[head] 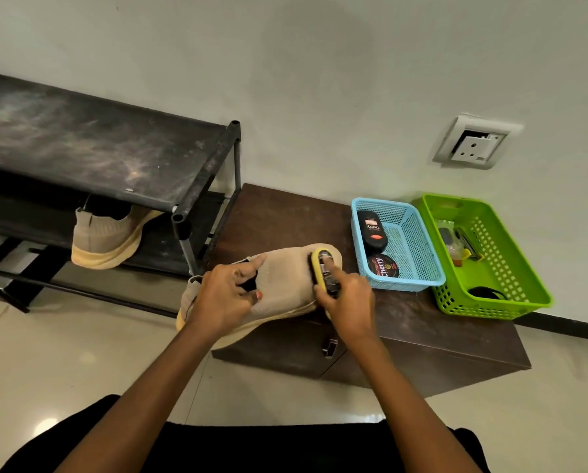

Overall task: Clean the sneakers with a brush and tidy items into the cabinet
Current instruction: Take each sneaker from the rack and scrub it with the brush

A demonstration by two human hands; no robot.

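A beige knit sneaker (285, 281) with a pale yellow sole lies on its side on the low brown cabinet (422, 322). My left hand (224, 298) grips it at the collar, thumb at the opening. My right hand (347, 302) holds a yellow-backed brush (321, 268), pressed against the sneaker's toe end, index finger lying along the brush's back. The matching second sneaker (104, 240) sits on the lower shelf of the black shoe rack (115, 155) to the left.
A blue basket (418, 240) on the cabinet holds a black polish bottle (372, 230) and a round polish tin (384, 266). A green basket (511, 268) with small items stands to its right. A cabinet door handle (330, 346) shows below the sneaker. A wall socket (475, 143) is above.
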